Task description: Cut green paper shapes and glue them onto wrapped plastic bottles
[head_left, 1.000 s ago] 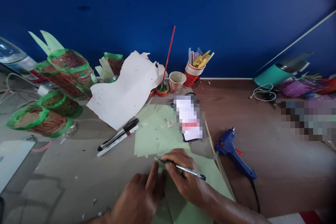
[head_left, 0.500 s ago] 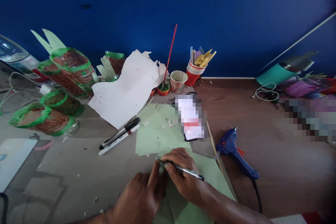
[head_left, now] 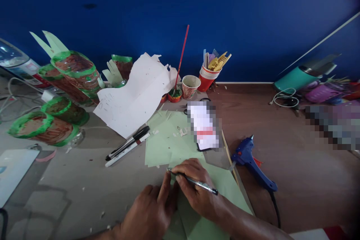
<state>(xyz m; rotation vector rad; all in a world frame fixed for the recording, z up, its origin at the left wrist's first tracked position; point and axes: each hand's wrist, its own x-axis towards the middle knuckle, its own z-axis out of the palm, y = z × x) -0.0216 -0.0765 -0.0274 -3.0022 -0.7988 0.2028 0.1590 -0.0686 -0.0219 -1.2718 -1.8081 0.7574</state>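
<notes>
My right hand (head_left: pixel 197 189) grips a thin silver and black pen (head_left: pixel 192 180), its tip touching the top corner of a light green paper sheet (head_left: pixel 222 187). My left hand (head_left: pixel 150 212) lies on the same sheet just left of the pen, fingers together and pressing flat with the index finger pointing toward the pen tip. A second green sheet (head_left: pixel 165 140) lies just beyond the hands. A phone (head_left: pixel 204 125) rests on it to the right.
Two markers (head_left: pixel 128 146) lie left of the green sheets beside a torn white paper (head_left: pixel 135 95). A blue glue gun (head_left: pixel 253 165) sits at the right. Painted green-rimmed bottles (head_left: pixel 67 82) crowd the left; cups with tools (head_left: pixel 209 73) and a brush (head_left: pixel 180 60) stand by the blue wall.
The hands and pen stay nearly in place; the pen tip has barely shifted on the sheet. The view moved slightly.
</notes>
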